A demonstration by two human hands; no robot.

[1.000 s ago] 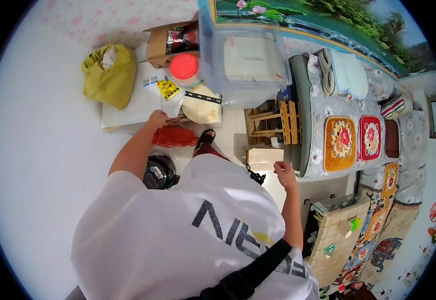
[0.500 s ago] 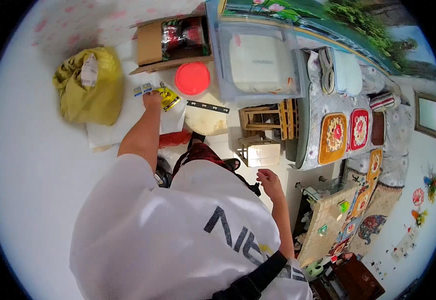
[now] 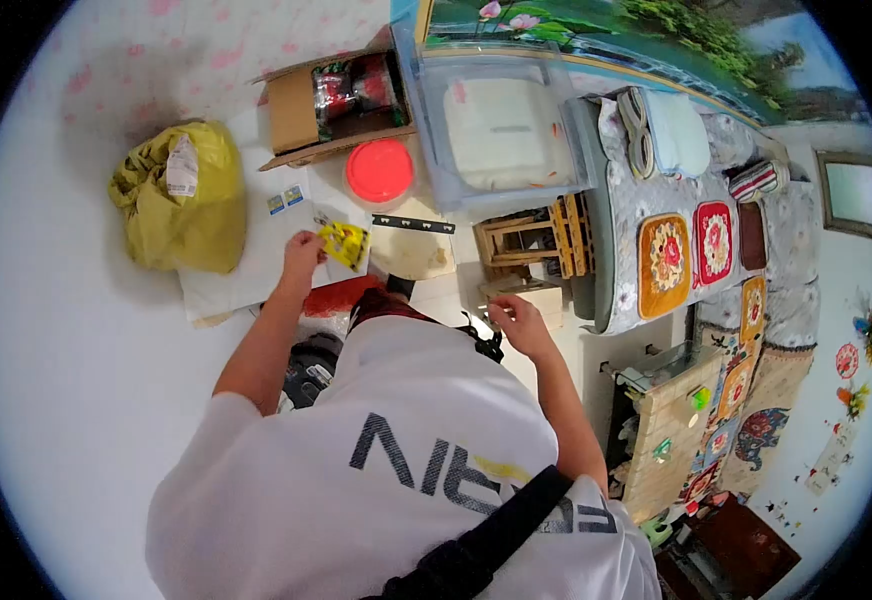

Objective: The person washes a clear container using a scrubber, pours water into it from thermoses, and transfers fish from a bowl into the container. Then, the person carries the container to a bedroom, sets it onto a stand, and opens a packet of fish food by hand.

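My left hand [image 3: 303, 250] is closed at the edge of a small yellow packet [image 3: 345, 245] with dark print, held above a white sheet-like surface [image 3: 246, 275]. Two small blue-and-white labels [image 3: 285, 200] lie on that surface, just beyond the hand. My right hand [image 3: 519, 322] hangs in the air in front of my body, its fingers loosely bent and apart, with nothing visible in them. Below it is a pale box-shaped stool [image 3: 536, 298]. A tub with a red lid [image 3: 380, 171] stands past the packet.
A bulging yellow bag [image 3: 181, 200] sits at the left. Beyond are an open cardboard box [image 3: 291, 108] with dark-red packages and a large clear plastic bin [image 3: 576, 150]. A black strip [image 3: 413, 224] lies by a pale round top [image 3: 416, 255]. A cushioned sofa [image 3: 621, 240] is at right.
My left hand has drawn back towards my body, away from the labels, with the yellow packet. My right hand has risen and moved slightly left, its fingers more bent.
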